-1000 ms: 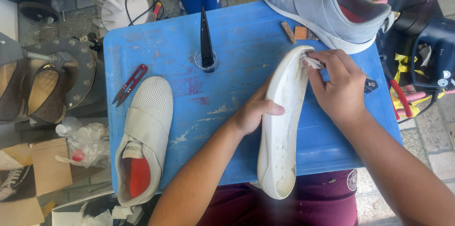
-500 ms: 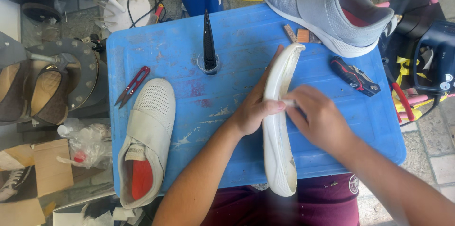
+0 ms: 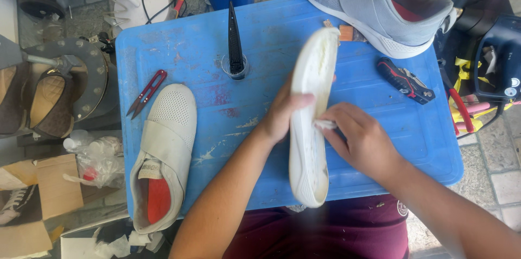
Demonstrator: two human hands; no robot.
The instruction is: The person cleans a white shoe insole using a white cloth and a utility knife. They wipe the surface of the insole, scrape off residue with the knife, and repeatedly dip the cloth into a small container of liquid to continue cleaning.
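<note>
White rubber shoe sole (image 3: 310,128) stands on edge over the blue plastic table (image 3: 179,47), long axis running near-to-far, far end tipped slightly right. Left hand (image 3: 282,113) clamps its left side; right hand (image 3: 361,142) presses a small white scrap (image 3: 324,124) against its right edge. Black spike in clear cup (image 3: 235,52) beyond.

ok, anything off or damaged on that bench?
The blue table has its paint scraped and stained around the middle. The white shoe, gripped by the left hand, has a yellowed, grimy sole edge where the right hand presses a small white piece. Nothing spilled.
</note>
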